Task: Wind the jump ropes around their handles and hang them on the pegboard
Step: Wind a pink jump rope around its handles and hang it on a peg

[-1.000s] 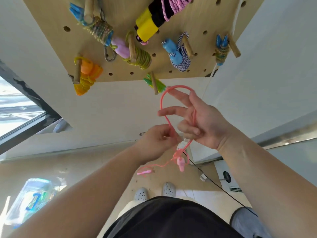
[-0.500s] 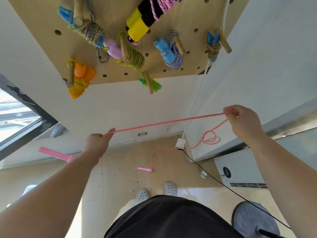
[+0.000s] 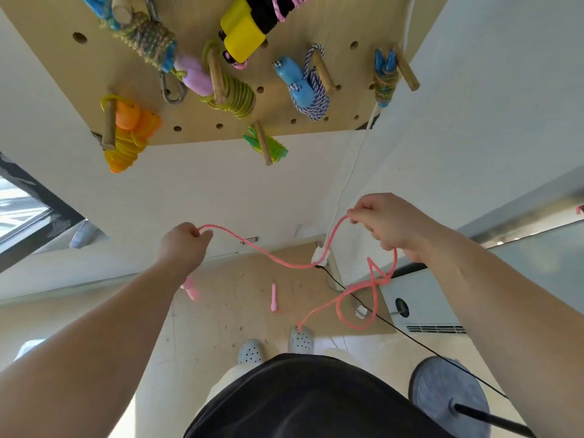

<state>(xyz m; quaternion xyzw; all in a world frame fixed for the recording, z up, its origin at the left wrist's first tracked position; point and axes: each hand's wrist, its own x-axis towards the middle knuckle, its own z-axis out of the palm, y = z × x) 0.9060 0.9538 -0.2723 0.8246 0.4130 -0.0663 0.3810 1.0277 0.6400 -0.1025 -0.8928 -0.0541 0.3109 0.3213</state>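
Note:
A thin pink jump rope (image 3: 268,252) sags between my two hands in front of the wall. My left hand (image 3: 185,246) grips one stretch of it, and a pink handle (image 3: 190,289) shows just below that wrist. My right hand (image 3: 388,226) pinches the rope further along; below it the rope hangs in tangled loops (image 3: 371,290) down to the floor. The other pink handle (image 3: 273,298) lies on the floor. Above is the wooden pegboard (image 3: 278,99), its pegs carrying several wound ropes.
On the pegboard hang an orange-yellow bundle (image 3: 126,134), a purple-handled green one (image 3: 227,90), a blue-and-white one (image 3: 303,90), a small green one (image 3: 268,145). A white cable (image 3: 347,181) runs down to a plug. A white appliance (image 3: 420,303) and a black cord (image 3: 410,338) are at right.
The rope was pulled taut between widely spread hands; now my hands have come closer together and the rope sags. The loops under my right hand hang lower.

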